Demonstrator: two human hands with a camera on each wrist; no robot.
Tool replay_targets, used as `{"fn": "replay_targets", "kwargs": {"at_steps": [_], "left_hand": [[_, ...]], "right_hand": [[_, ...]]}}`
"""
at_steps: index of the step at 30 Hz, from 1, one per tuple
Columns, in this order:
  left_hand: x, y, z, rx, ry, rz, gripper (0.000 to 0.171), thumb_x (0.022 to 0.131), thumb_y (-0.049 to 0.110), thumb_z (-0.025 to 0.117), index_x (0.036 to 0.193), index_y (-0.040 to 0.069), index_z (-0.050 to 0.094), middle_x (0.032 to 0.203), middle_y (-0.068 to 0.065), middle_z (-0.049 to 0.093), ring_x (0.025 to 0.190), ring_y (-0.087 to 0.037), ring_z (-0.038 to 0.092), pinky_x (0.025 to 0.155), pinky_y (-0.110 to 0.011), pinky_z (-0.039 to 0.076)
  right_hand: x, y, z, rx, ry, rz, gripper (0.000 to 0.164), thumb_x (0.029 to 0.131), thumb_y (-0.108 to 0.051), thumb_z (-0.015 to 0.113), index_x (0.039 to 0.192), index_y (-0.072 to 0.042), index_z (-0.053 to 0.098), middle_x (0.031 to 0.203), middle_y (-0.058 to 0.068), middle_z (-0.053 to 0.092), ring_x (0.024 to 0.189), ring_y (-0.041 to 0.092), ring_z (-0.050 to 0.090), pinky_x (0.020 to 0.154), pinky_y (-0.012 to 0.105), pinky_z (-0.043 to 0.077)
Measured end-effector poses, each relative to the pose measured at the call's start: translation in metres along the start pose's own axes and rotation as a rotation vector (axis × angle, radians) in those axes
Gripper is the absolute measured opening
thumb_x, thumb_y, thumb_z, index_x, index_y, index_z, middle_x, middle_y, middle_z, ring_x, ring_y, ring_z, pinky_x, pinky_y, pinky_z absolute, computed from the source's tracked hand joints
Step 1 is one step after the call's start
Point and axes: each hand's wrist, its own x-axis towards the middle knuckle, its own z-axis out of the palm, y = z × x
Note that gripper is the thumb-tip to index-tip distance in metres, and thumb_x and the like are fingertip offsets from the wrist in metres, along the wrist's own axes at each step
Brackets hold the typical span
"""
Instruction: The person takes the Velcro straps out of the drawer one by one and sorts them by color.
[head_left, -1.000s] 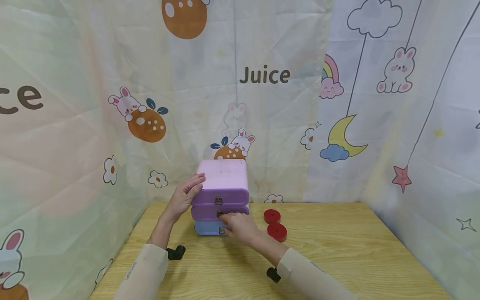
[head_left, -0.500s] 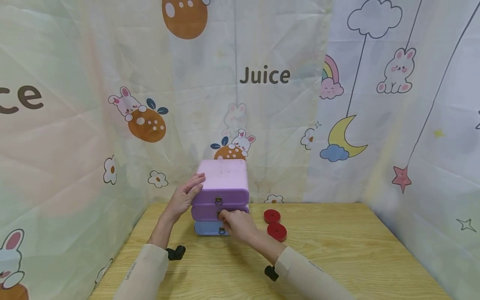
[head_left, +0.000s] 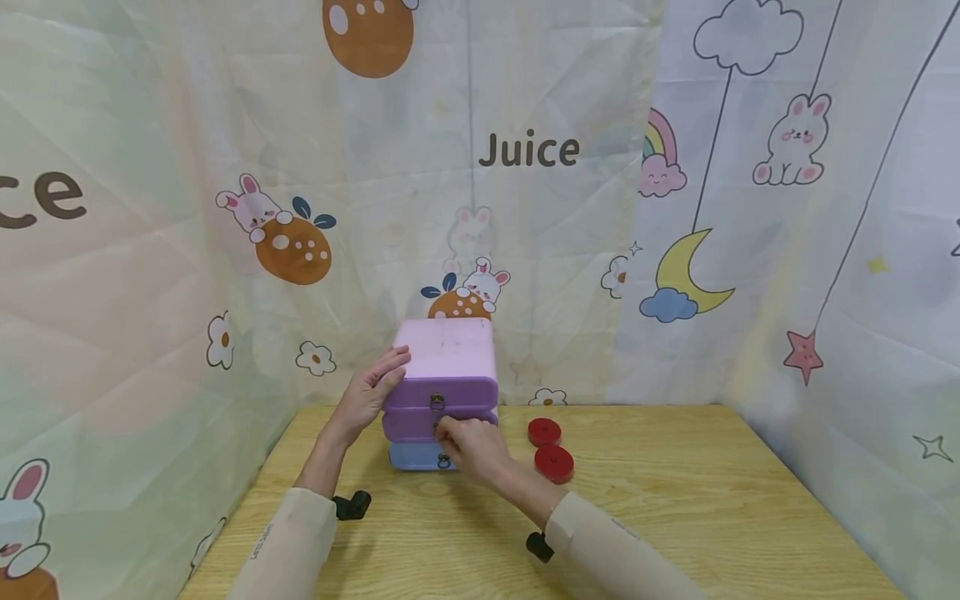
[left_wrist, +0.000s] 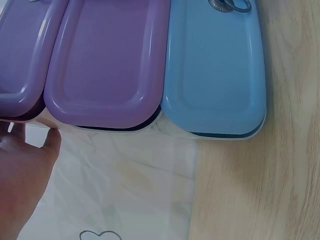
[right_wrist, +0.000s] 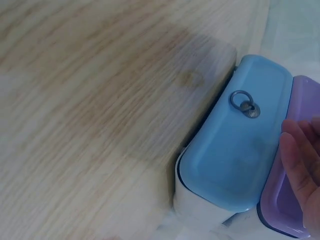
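A small chest of drawers (head_left: 448, 350) with a pink top stands on the table. Its upper drawer (head_left: 405, 396) and middle drawer (head_left: 408, 426) have purple fronts; the lowest drawer (head_left: 414, 457) is blue, with a metal ring pull (right_wrist: 245, 104). My left hand (head_left: 367, 398) rests on the chest's upper left side, fingers stretched over the edge of the top. With curled fingers my right hand (head_left: 478, 452) pinches the middle drawer's ring pull, mostly hidden behind the fingertips. In the right wrist view, the fingers (right_wrist: 295, 160) overlap the purple front beside the blue drawer.
Two red discs (head_left: 554, 464) with small centre holes lie on the wooden table (head_left: 675, 500), right of the chest. A printed cloth (head_left: 555, 250) hangs behind and along both sides. A black wrist mount (head_left: 352, 505) sticks out from each sleeve.
My right hand has risen slightly, and its fingers have closed in at the middle ring pull, uncovering the blue drawer's ring. The left hand and the chest stay where they were.
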Motion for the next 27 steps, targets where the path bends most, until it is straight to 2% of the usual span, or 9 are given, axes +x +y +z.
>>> {"fn": "replay_targets", "kwargs": {"at_steps": [5, 15, 27], "left_hand": [[0.0008, 0.0016, -0.0008, 0.001, 0.004, 0.000, 0.047, 0.107, 0.031, 0.059, 0.149, 0.007, 0.057, 0.168, -0.003, 0.039, 0.163, -0.023, 0.011, 0.131, -0.054, 0.011], [0.0007, 0.0006, 0.0002, 0.013, 0.012, -0.003, 0.046, 0.108, 0.031, 0.059, 0.147, 0.007, 0.059, 0.166, -0.004, 0.041, 0.163, -0.025, 0.012, 0.131, -0.055, 0.010], [0.0009, 0.0024, 0.0015, 0.060, 0.035, -0.009, 0.046, 0.107, 0.032, 0.060, 0.146, 0.008, 0.060, 0.164, -0.003, 0.044, 0.162, -0.024, 0.016, 0.132, -0.052, 0.013]], "right_hand": [[0.0001, -0.0004, 0.0018, 0.038, 0.053, -0.022, 0.004, 0.096, -0.018, 0.076, 0.099, -0.019, 0.076, 0.081, -0.007, 0.075, 0.061, 0.002, 0.059, 0.052, 0.016, 0.045], [-0.0008, 0.0005, 0.0011, 0.134, 0.014, -0.006, 0.007, 0.098, -0.018, 0.073, 0.101, -0.015, 0.079, 0.087, -0.006, 0.077, 0.070, 0.001, 0.063, 0.063, 0.017, 0.052], [-0.0007, 0.0039, -0.0007, 0.160, -0.021, -0.030, 0.009, 0.099, -0.020, 0.072, 0.102, -0.015, 0.079, 0.092, -0.006, 0.078, 0.078, 0.002, 0.066, 0.070, 0.019, 0.055]]}}
